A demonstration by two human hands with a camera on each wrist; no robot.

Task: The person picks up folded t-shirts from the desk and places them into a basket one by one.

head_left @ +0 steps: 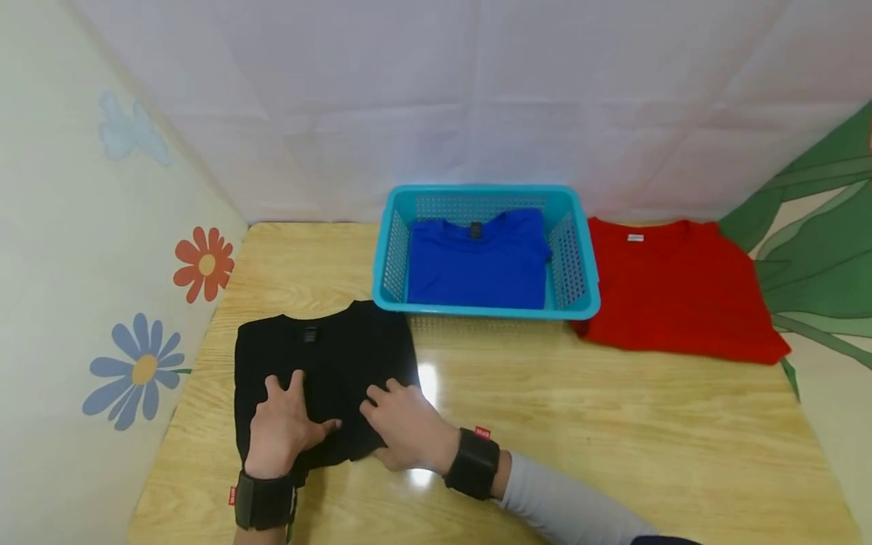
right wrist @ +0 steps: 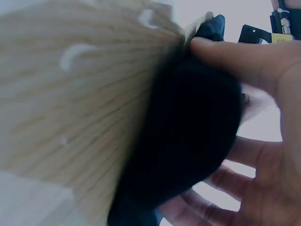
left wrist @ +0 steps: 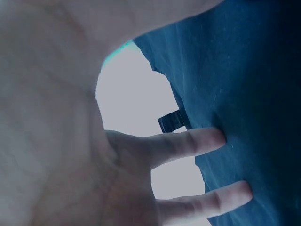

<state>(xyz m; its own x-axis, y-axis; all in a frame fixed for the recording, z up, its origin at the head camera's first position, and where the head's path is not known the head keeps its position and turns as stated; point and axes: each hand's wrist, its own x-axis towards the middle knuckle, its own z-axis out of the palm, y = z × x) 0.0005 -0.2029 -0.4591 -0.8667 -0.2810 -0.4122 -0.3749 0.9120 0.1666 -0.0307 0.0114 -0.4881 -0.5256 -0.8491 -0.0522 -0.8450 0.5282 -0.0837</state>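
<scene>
A black T-shirt (head_left: 334, 363), folded into a rough rectangle with its neck label toward the back, lies at the left of the table. My left hand (head_left: 281, 425) rests on its lower left part, thumb spread to the right. In the left wrist view two straight fingers (left wrist: 207, 141) press into the cloth. My right hand (head_left: 409, 424) grips the shirt's lower right edge. The right wrist view shows the thumb (right wrist: 221, 52) on one side of the bunched black fabric (right wrist: 188, 127) and the fingers curled around the other.
A turquoise plastic basket (head_left: 487, 311) stands at the back middle, holding a folded blue T-shirt (head_left: 477, 265). Its front left corner overlaps the black shirt in the head view. A red T-shirt (head_left: 674, 295) lies to its right. A painted wall (head_left: 54, 265) borders the wooden table (head_left: 613, 424).
</scene>
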